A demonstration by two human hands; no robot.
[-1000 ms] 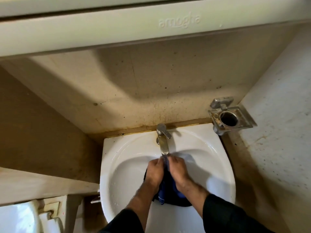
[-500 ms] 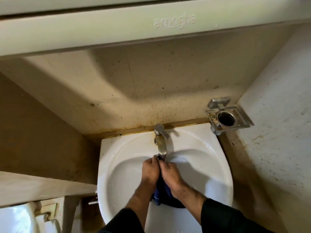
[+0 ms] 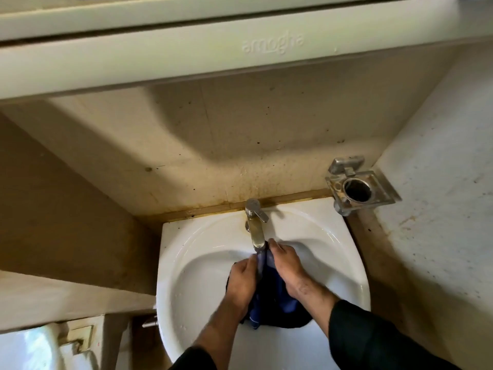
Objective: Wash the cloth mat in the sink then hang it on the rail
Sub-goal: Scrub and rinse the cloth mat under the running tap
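Observation:
A dark blue cloth mat [image 3: 269, 303] is bunched in the white sink [image 3: 192, 252], just below the spout of the steel tap [image 3: 255, 225]. My left hand [image 3: 241, 283] grips the cloth's left side. My right hand [image 3: 286, 265] grips its right side, fingertips up by the spout. The two hands press the cloth together between them. Most of the cloth is hidden under my hands and hangs toward the near side of the basin. No rail is in view.
A metal holder with a round hole [image 3: 360, 188] is fixed on the wall right of the sink. A cabinet or shelf edge marked "amogha" [image 3: 272, 46] overhangs the basin. A white toilet fixture [image 3: 32, 348] sits at lower left.
Both hands stay clamped on the cloth under the tap. My left hand has slid down toward me while my right hand has moved up toward the spout.

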